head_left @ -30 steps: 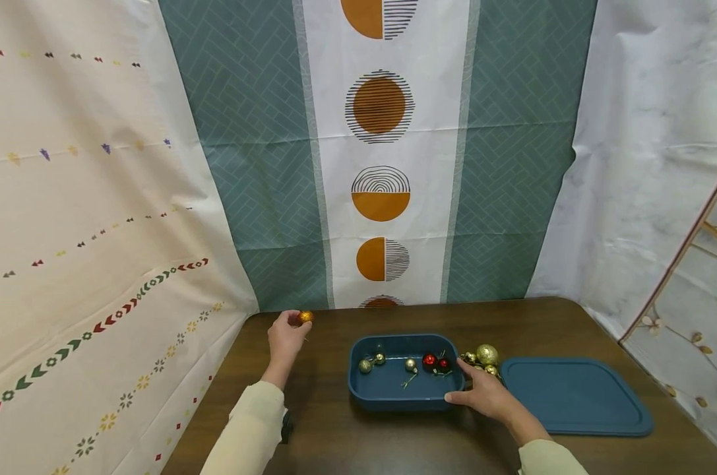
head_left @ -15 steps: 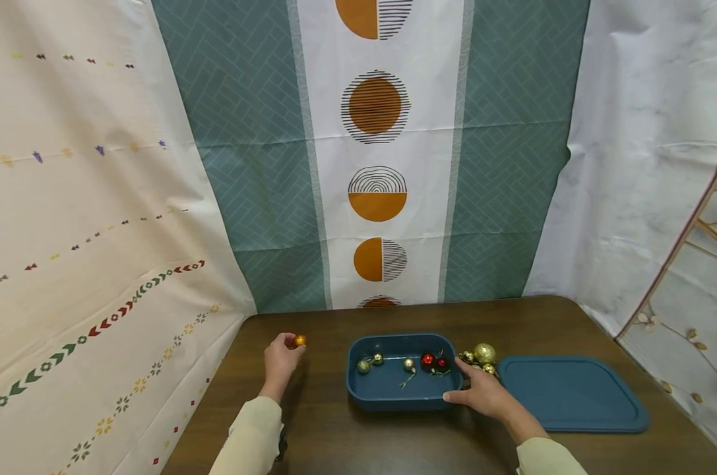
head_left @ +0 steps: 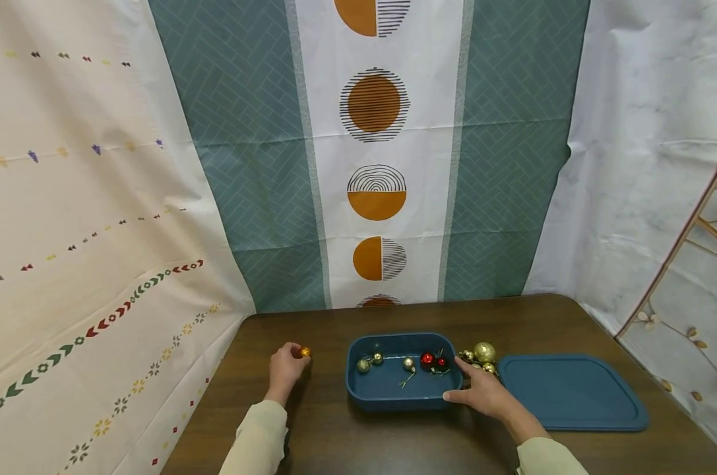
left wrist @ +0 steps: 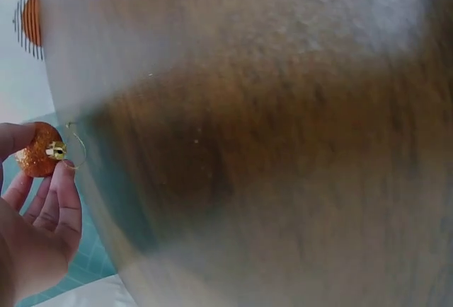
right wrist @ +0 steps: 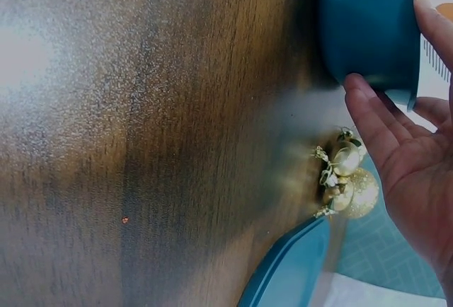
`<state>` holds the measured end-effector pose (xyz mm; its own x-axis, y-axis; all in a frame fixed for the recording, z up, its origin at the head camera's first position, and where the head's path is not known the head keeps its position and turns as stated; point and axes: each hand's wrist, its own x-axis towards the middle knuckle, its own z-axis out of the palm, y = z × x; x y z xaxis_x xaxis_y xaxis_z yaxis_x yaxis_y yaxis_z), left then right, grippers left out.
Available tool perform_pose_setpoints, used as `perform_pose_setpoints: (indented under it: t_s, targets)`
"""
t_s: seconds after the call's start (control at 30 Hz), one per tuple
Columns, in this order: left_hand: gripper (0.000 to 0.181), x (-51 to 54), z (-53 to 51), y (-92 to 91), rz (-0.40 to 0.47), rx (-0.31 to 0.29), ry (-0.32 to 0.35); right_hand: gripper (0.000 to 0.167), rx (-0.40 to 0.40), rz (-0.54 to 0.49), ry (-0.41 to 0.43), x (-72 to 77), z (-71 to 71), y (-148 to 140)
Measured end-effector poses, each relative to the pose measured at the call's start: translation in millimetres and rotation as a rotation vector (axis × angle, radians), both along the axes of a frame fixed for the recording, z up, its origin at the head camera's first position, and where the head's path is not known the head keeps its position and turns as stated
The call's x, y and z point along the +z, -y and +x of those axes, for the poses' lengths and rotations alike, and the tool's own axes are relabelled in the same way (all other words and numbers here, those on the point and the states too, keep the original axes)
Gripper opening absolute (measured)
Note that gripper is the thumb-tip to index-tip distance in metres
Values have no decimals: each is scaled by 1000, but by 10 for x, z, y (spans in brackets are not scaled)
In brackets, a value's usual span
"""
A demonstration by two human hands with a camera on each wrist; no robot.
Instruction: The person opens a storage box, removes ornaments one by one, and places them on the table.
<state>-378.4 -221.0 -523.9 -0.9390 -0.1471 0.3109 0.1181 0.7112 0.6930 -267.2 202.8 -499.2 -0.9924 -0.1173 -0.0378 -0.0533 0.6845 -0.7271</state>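
My left hand [head_left: 285, 373] pinches an orange glitter bauble [left wrist: 40, 150] between thumb and fingers, over the left part of the table. The bauble's gold cap and string loop show in the left wrist view. My right hand [head_left: 484, 394] holds the right end of a blue rectangular box [head_left: 394, 404], thumb and fingers spread around its corner. Inside the box lie two gold baubles [head_left: 363, 365] at the left, another gold bauble [head_left: 408, 363] in the middle, and two red baubles [head_left: 427, 358] at the right.
Several gold baubles [right wrist: 362, 192] lie clustered just right of the box, partly behind my right hand. A flat blue lid [head_left: 572, 392] rests farther right on the brown wooden table [head_left: 334, 442]. Patterned cloths [head_left: 263, 198] hang behind and beside the table.
My left hand has come down and nearer with the orange bauble, then shifted slightly right. My right hand and the box have stayed in place.
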Motion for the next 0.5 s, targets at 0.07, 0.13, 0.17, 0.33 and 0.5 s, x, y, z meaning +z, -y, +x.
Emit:
perform_pose_setpoints:
  t_s: [0.07, 0.13, 0.17, 0.33, 0.5]
  targets:
    - [29, -11, 4, -5, -17, -3, 19, 92, 1, -2, -1, 1, 2, 0]
    - [30, -14, 11, -13, -32, -4, 49, 92, 1, -5, 0, 0, 2, 1]
    - [30, -16, 14, -18, -41, -4, 65, 92, 1, -5, 0, -1, 2, 1]
    - [30, -15, 32, -52, -60, -11, 116, 92, -3, -15, -2, 0, 6, 1]
    - [33, -3, 58, -55, -54, -11, 114, 93, -3, -22, -1, 2, 11, 4]
